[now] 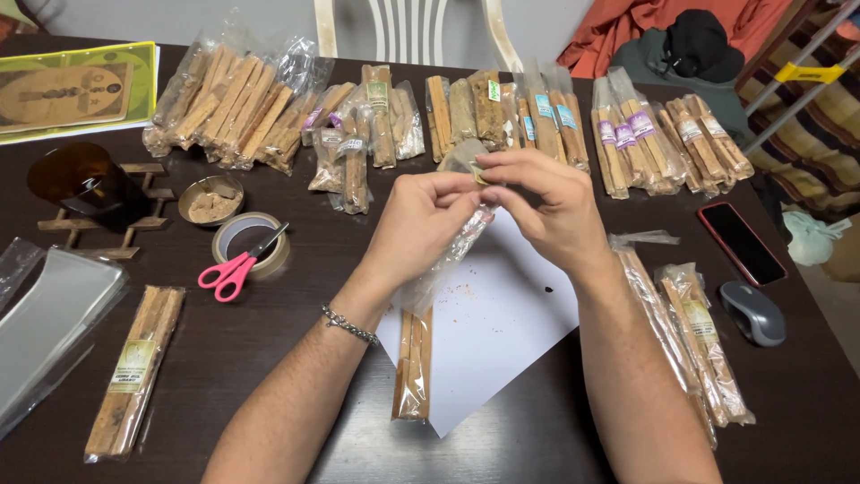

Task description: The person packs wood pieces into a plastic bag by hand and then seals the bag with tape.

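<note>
Dark wood-grain table [269, 358], white paper sheet [502, 332] at centre. Left hand [421, 220] and right hand [546, 202] close together above sheet, fingertips pinching top of crinkly clear cellophane bag [448, 260] holding rough tan wood sticks. Rows of similar bagged sticks [242, 103] behind. Pink-handled scissors [235, 267] on tape roll [255, 240] left; grey mouse [754, 312] right.

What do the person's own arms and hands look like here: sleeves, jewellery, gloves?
Both forearms are bare, with no sleeves in view and no gloves. The left hand has a silver chain bracelet at the wrist. The right hand shows no ring, watch or band.
</note>
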